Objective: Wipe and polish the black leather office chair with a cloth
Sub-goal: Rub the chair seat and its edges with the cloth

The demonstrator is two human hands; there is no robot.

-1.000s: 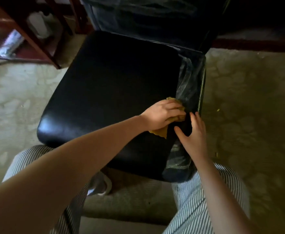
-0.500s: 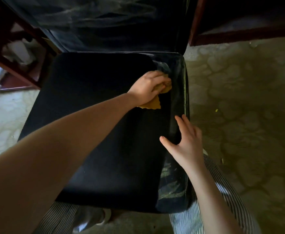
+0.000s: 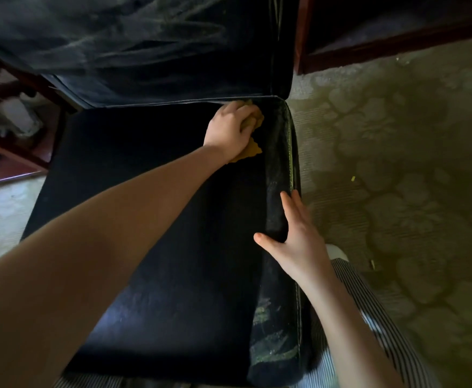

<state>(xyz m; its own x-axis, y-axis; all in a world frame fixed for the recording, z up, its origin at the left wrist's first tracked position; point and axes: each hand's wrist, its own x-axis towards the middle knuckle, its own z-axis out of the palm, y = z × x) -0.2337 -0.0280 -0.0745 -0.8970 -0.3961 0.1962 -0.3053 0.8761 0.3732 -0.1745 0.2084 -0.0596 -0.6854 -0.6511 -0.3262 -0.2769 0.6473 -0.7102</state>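
Observation:
The black leather chair seat (image 3: pixel 150 219) fills the middle of the view, its dusty backrest (image 3: pixel 134 49) rising at the top. My left hand (image 3: pixel 229 130) grips a bunched yellow cloth (image 3: pixel 253 149) at the seat's far right corner, close to the seam under the backrest. My right hand (image 3: pixel 299 242) lies with straight fingers along the seat's right edge, thumb spread onto the top. The right side strip of the seat shows dust streaks.
Dark red wooden furniture (image 3: pixel 19 141) stands at the left with white items on its shelf. Another wooden piece (image 3: pixel 369 43) sits at the top right. Patterned carpet (image 3: pixel 397 177) surrounds the chair. My striped trouser legs (image 3: pixel 391 345) flank the seat's near edge.
My left hand has slid the cloth along the seat's right side, from near the front toward the back corner. My right hand stayed on the right edge. The camera moved closer over the seat.

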